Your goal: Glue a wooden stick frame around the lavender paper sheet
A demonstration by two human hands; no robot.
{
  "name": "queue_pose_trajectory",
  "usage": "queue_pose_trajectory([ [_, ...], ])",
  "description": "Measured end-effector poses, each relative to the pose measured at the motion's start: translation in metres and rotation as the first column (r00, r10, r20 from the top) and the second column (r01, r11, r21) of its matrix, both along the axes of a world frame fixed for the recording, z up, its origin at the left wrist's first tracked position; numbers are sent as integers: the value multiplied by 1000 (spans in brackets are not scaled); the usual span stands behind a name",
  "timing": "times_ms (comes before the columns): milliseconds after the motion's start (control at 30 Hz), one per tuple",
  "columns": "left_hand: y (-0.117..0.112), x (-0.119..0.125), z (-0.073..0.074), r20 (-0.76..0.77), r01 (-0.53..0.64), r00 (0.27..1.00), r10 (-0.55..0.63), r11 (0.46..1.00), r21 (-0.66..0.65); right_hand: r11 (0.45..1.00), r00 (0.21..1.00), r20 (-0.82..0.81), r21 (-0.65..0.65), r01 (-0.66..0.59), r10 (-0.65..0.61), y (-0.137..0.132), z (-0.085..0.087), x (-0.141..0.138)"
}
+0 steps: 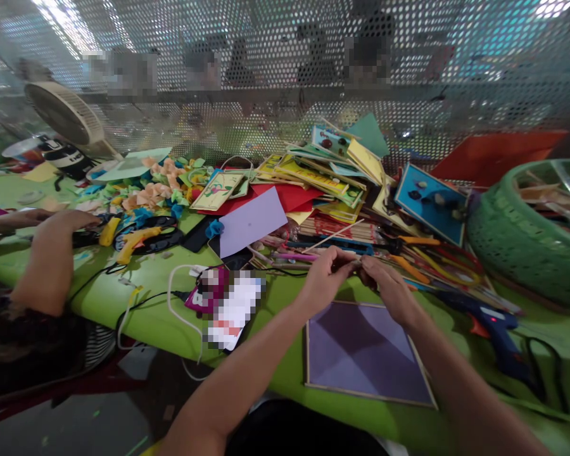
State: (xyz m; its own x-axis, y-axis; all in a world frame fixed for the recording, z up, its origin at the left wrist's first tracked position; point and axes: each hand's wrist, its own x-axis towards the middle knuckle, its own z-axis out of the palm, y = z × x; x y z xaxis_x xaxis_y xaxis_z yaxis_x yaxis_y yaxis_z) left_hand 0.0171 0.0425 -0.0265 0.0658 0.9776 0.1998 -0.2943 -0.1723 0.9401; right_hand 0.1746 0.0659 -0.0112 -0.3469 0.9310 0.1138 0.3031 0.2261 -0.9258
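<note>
The board (361, 354) is already faced in purple and edged with strips (370, 396); no decoration is seen on it, so that stage, as borne by the blue panel (430, 204) beyond it to the right, may be left. Just past the board's far edge, a bit (356, 265), its kind unclear, is pinched between the left hand's (330, 273) and right hand's (380, 278) fingertips
</note>
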Motion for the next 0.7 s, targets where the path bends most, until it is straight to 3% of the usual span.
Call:
queue_pose_trajectory([
  [167, 1, -1, -4, -131, -26, 991, 43, 992, 125, 999, 1000, -16, -32, -27, 27, 0, 1, -1],
  [700, 1, -2, -7, -198, -43, 977, 80, 982, 185, 1000, 1000, 7, -17, -15, 15, -1, 0, -2],
])
